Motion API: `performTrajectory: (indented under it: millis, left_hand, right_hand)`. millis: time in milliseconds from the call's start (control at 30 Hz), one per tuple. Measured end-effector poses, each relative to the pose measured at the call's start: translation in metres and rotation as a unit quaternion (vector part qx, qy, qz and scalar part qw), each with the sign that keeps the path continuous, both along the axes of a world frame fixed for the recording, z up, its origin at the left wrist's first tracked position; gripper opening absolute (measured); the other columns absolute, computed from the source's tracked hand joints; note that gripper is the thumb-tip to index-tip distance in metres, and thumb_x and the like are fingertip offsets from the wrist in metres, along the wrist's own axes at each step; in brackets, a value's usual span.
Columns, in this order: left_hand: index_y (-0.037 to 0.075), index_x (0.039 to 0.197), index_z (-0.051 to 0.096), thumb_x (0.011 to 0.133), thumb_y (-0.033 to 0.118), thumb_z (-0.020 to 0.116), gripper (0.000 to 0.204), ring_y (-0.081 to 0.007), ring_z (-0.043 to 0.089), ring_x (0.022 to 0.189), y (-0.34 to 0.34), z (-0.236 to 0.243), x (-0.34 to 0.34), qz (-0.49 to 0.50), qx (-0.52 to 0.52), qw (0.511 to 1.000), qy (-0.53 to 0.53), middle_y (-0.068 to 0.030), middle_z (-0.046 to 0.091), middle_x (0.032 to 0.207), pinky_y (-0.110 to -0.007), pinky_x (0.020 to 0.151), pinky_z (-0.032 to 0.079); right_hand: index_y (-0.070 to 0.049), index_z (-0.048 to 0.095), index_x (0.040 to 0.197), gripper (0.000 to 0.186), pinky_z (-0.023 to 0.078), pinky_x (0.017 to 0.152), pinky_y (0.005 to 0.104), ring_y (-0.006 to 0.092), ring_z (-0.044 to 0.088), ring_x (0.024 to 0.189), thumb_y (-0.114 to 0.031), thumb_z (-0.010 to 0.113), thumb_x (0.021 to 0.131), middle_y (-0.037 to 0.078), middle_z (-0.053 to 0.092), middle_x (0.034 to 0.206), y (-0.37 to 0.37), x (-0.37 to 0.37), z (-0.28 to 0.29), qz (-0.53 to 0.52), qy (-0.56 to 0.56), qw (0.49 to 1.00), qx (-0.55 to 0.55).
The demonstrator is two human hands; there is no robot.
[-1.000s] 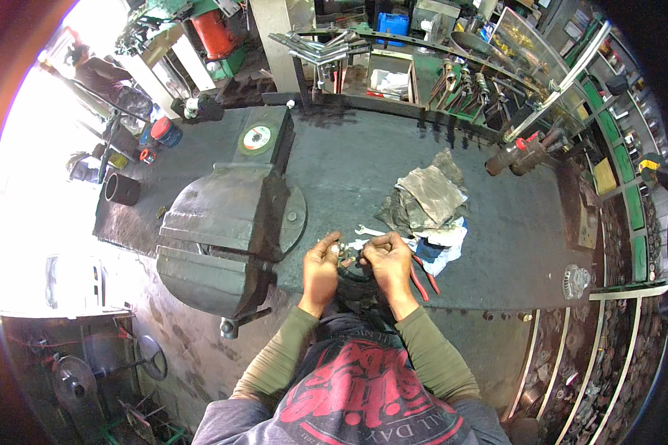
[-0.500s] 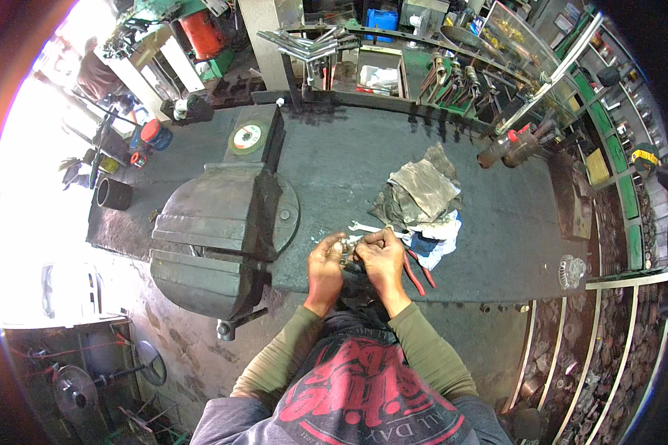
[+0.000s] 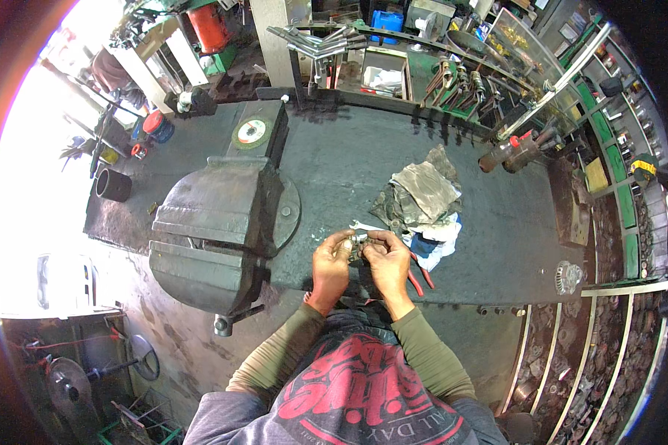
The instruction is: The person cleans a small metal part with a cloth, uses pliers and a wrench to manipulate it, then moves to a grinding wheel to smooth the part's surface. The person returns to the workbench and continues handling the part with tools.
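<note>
Both hands meet over the near edge of the dark workbench, to the right of the big vise. Between the fingertips is a small metal part, partly hidden, whose kind I cannot make out. My left hand pinches its left side with thumb and forefinger. My right hand has its fingers curled round the right side. A wrench lies on the bench just beyond the fingertips. Close by my right hand, the red handles of pliers stick out. Crumpled dirty rags are heaped behind them.
A large bench vise fills the left front, with a grinding disc lying on its rear. A dark pipe piece stands at the left edge. Toward the right edge is a round metal gear-like part. Tools hang on a rack behind.
My hands have shifted slightly right, and the fingertips are closer together around the small metal part. My right hand covers more of the pliers' handles.
</note>
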State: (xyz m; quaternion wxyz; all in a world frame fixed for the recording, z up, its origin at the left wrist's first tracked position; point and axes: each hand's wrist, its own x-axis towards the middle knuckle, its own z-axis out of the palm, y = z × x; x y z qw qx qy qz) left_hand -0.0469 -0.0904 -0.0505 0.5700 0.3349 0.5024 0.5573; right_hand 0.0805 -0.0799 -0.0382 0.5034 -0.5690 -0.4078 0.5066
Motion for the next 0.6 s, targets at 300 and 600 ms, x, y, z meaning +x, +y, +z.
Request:
performTrajectory:
  millis: [300,600]
  left_hand:
    - [-0.004,0.12,0.071,0.1,-0.002,0.058,0.024,-0.0158,0.068,0.099,-0.001,0.011,0.001,0.004,0.025,0.995,0.095,-0.0135,0.075,0.111,-0.031,0.089,0.055]
    - [-0.002,0.119,0.071,0.101,-0.001,0.057,0.023,-0.0148,0.068,0.097,0.0,-0.016,0.003,-0.001,0.039,0.998,0.051,-0.0108,0.075,0.107,-0.03,0.086,0.054]
  right_hand:
    - [0.009,0.065,0.115,0.021,0.06,0.079,0.0278,0.0183,0.075,0.09,0.009,0.063,0.094,0.015,0.074,0.103,-0.002,0.005,0.009,-0.003,0.06,0.998,-0.012]
    - [0.01,0.066,0.116,0.02,0.06,0.077,0.0275,0.0166,0.073,0.085,0.005,0.066,0.096,0.014,0.074,0.1,-0.002,0.008,0.005,0.004,0.092,0.996,-0.014]
